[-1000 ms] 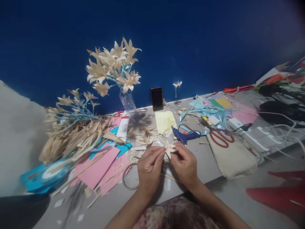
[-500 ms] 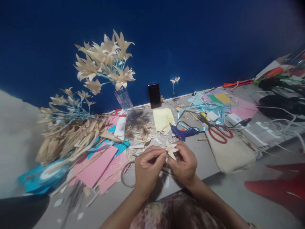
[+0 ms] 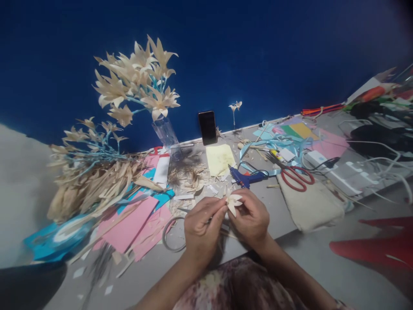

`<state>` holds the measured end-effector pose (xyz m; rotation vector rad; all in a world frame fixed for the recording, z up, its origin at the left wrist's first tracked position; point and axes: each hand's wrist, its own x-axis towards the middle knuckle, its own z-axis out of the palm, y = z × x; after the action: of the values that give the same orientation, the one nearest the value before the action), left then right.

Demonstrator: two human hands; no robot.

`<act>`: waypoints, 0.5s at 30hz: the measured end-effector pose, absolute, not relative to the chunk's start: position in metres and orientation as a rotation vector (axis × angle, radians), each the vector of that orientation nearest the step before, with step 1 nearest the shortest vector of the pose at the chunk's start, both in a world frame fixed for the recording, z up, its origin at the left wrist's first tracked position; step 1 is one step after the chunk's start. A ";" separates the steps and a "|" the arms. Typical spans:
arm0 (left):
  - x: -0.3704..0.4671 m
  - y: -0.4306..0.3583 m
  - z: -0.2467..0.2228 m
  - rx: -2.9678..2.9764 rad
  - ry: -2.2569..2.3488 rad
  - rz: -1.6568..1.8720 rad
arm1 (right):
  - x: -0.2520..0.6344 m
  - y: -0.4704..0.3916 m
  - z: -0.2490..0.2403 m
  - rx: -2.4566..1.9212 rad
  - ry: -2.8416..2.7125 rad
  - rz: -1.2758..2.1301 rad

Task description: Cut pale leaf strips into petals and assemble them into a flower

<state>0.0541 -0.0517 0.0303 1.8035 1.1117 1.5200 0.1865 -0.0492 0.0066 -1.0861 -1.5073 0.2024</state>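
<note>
A small cream flower (image 3: 233, 202) with pointed petals is held between my two hands, just above the front of the table. My left hand (image 3: 204, 221) pinches at its left side with thumb and forefinger. From the right, my right hand (image 3: 251, 217) grips its base with closed fingers, which hide any stem. Beyond my hands lies a blue glue gun (image 3: 245, 177), its nozzle toward a pale yellow sheet (image 3: 221, 160). Grey-handled scissors (image 3: 171, 241) rest beside my left hand, partly covered by it.
A clear vase (image 3: 167, 137) of cream flowers stands at the back left. Pink paper (image 3: 129, 224) and dried husks (image 3: 93, 189) lie on the left. A phone (image 3: 207, 128) leans on the wall. Red-handled scissors (image 3: 297, 178) lie on a beige cloth (image 3: 309, 209), near white power strips (image 3: 348, 178).
The flower has turned slightly between my fingers, and its petals point more to the right. Both hands stay close together. The whole view has shifted a little.
</note>
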 end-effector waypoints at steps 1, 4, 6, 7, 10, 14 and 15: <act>0.054 -0.052 0.030 1.808 1.098 1.519 | 0.187 -0.049 0.008 -1.098 -1.503 0.207; 0.055 -0.053 0.032 1.761 1.098 1.487 | 0.188 -0.049 0.010 -1.113 -1.494 0.217; 0.055 -0.052 0.035 1.642 1.145 1.416 | 0.188 -0.049 0.008 -1.091 -1.488 0.218; 0.054 -0.052 0.036 1.547 1.166 1.360 | 0.188 -0.049 0.008 -1.072 -1.489 0.218; 0.051 -0.048 0.038 1.231 1.152 1.144 | 0.189 -0.050 0.005 -1.016 -1.496 0.234; 0.043 -0.041 0.037 1.000 1.050 0.992 | 0.192 -0.051 0.008 -0.940 -1.527 0.364; 0.040 -0.039 0.036 0.966 1.024 0.978 | 0.193 -0.051 0.009 -0.912 -1.535 0.421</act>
<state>0.0402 -0.0390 0.0363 0.9657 1.0242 0.9784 0.1927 -0.0509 0.0092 -0.9117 -1.5353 0.4206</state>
